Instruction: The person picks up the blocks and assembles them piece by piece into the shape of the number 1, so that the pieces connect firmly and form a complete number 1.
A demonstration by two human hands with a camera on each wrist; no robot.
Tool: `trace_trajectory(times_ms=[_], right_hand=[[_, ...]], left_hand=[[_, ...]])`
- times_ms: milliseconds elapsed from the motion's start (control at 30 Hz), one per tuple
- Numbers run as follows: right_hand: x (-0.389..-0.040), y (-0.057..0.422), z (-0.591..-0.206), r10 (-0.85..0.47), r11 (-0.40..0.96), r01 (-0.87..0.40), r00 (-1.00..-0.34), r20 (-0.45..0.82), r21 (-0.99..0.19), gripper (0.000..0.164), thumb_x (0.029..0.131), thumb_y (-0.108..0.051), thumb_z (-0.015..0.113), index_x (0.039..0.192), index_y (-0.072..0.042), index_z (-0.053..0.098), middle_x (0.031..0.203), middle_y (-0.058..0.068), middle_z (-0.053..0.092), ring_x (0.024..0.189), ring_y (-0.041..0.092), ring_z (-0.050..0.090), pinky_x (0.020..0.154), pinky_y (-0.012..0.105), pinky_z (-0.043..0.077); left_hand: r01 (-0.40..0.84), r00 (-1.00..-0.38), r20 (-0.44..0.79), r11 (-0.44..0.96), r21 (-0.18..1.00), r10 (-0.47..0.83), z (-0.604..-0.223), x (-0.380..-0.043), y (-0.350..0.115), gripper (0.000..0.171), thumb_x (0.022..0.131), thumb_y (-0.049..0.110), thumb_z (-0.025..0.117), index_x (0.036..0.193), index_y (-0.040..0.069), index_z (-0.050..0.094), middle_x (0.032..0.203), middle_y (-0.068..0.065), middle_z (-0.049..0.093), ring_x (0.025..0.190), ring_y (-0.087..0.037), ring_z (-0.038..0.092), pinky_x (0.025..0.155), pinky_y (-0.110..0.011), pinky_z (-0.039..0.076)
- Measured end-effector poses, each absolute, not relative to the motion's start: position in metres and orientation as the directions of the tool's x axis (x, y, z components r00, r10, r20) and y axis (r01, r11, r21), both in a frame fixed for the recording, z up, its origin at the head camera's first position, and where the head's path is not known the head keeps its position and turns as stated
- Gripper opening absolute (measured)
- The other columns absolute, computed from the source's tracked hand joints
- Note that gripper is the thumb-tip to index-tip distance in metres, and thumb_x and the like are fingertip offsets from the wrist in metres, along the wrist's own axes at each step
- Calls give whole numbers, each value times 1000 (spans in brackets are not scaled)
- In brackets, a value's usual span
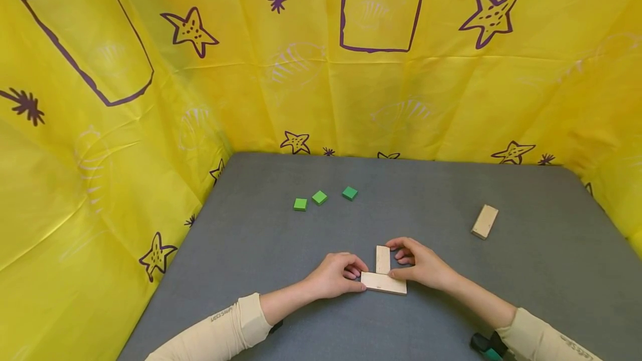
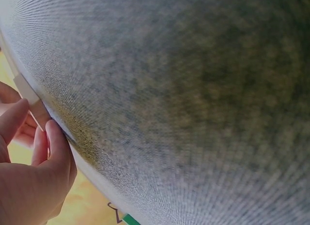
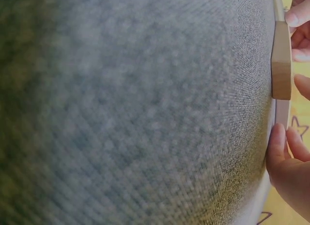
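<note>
Two pale wooden blocks lie together in the head view: one block runs left to right, and a second block points away from its far long side. My left hand pinches the left end of the crosswise block between thumb and fingers. With its index finger at the far end of the second block and its thumb by the joint, my right hand holds that block from the right. In the right wrist view a fingertip meets the end of a block.
Three small green tiles lie farther back: a light one, another light one and a darker one. A third wooden block rests to the right on the grey table. Yellow patterned cloth surrounds the table.
</note>
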State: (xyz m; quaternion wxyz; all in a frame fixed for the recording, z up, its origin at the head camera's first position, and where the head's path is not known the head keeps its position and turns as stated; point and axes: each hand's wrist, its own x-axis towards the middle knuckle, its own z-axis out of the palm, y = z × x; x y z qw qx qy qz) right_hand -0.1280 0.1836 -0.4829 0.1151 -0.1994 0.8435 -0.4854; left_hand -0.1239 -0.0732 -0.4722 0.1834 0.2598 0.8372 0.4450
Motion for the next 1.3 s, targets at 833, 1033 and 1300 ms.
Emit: trace_trajectory(times_ms=[833,1033,1300], right_hand=[[-130,198,-477,-384,391,-161,-923,-2,-906,54,79,-11,82,124,5,56,117,19,60,95,21,56,82,23,52],[-130,205,-477,-356,390,-138,-934,-11,-910,55,79,-12,82,124,5,56,118,18,60,96,22,56,81,24,51],[-130,221,-477,-342,389,-147,-940,5,-909,55,80,-10,80,125,6,54,119,21,60,95,19,56,78,22,50]], left_hand=[[276,-795,-61,451,849,603,-471,-123,-73,23,77,3,81,98,2,70,87,-1,63,80,-8,61,74,-19,53],[261,-802,-79,468,844,592,-471,-123,-73,23,78,4,81,98,3,70,87,1,62,80,-5,60,74,-16,52],[257,-805,-77,462,849,589,-471,-122,-73,23,77,3,81,97,3,71,87,1,63,79,-4,60,74,-16,52]])
